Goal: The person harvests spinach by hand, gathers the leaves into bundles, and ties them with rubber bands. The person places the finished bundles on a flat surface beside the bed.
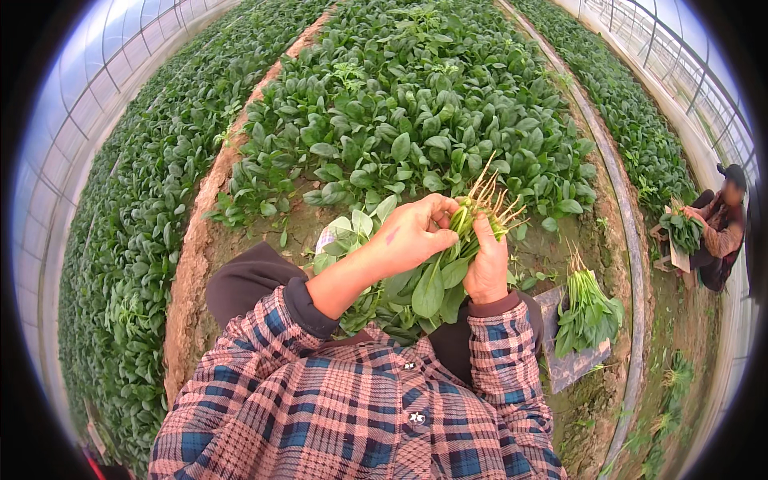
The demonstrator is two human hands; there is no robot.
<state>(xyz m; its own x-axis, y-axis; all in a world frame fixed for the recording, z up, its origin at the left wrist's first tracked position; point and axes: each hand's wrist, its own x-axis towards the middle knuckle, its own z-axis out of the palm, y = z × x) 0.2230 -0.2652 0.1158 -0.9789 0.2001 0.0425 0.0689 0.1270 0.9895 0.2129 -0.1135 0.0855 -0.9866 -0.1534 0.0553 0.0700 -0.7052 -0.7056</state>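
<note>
A bunch of spinach (441, 282) is held over my lap, its leaves hanging down and its thin pale roots (489, 198) pointing up and away from me. Around the stems on the right side closes my right hand (487, 264), its thumb laid across them. My left hand (420, 231) has its fingers curled on the left edge of the same stems; what exactly lies between those fingertips is partly hidden. More loose spinach leaves (360, 228) show beyond and beneath my left forearm.
Spinach beds (396, 120) grow ahead and on both sides. To my right, a bundle of spinach (588, 312) lies on a dark board (576, 366), beside a long pipe (636, 336). A person (714, 234) sits farther right, holding spinach. More bundles (666, 414) lie on the soil.
</note>
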